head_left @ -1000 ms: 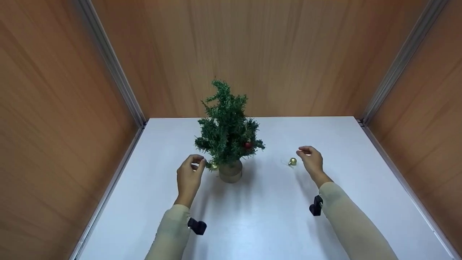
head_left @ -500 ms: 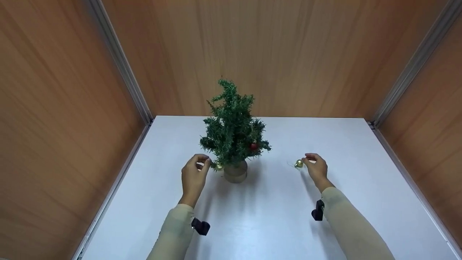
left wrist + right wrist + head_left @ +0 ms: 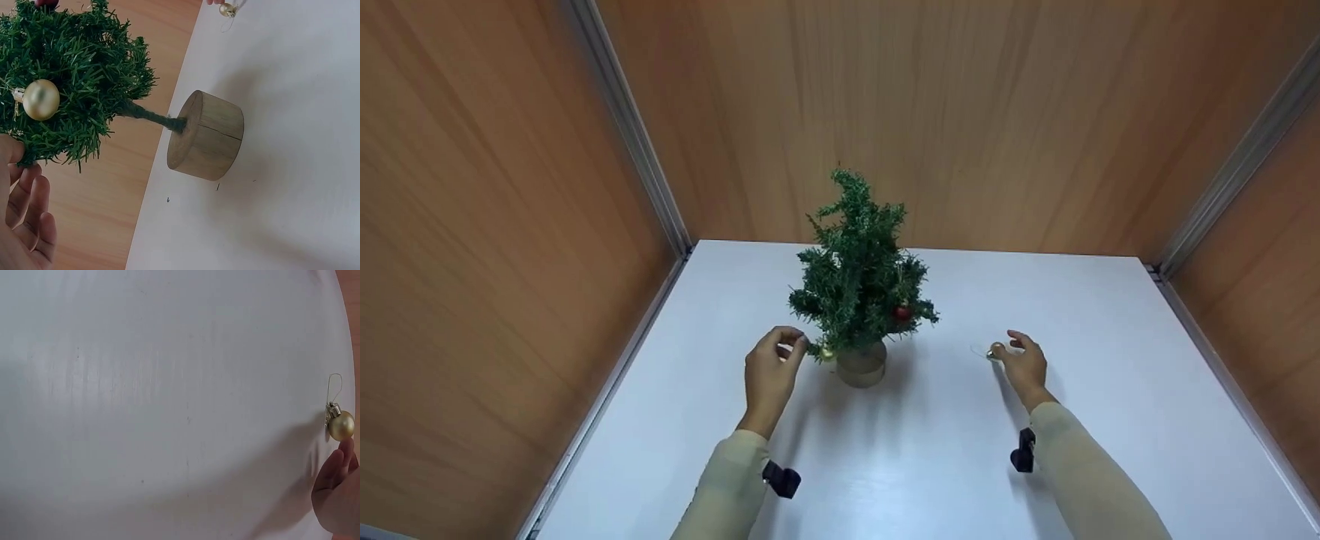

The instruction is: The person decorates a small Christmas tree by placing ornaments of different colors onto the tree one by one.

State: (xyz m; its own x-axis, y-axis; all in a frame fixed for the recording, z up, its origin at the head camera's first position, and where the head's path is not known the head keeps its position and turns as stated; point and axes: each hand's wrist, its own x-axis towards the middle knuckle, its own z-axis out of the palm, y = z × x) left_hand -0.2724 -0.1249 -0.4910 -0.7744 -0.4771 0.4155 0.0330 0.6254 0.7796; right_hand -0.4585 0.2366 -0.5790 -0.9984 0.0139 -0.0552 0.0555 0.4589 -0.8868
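A small green artificial Christmas tree (image 3: 859, 270) stands on a round wooden base (image 3: 208, 135). My left hand (image 3: 769, 379) is at its lower left side, thumb and forefinger pinching a branch tip. A gold bauble (image 3: 41, 99) hangs on the foliage just above those fingers, and a red bauble (image 3: 902, 312) hangs on the tree's right side. To the right, a second gold bauble (image 3: 341, 426) with a thin wire loop lies on the table. My right hand (image 3: 1025, 369) has its fingertips right at this bauble, the fingers loosely bent.
The white tabletop (image 3: 885, 465) carries the tree and the loose bauble. Wooden panels (image 3: 945, 127) enclose it at the back and both sides, with grey metal strips (image 3: 641, 139) in the corners. A black wrist camera (image 3: 782, 480) sits on each sleeve.
My right hand has come down to the loose gold bauble, its fingertips now at the ball. The left hand stays at the same branch. The head view has shifted slightly.
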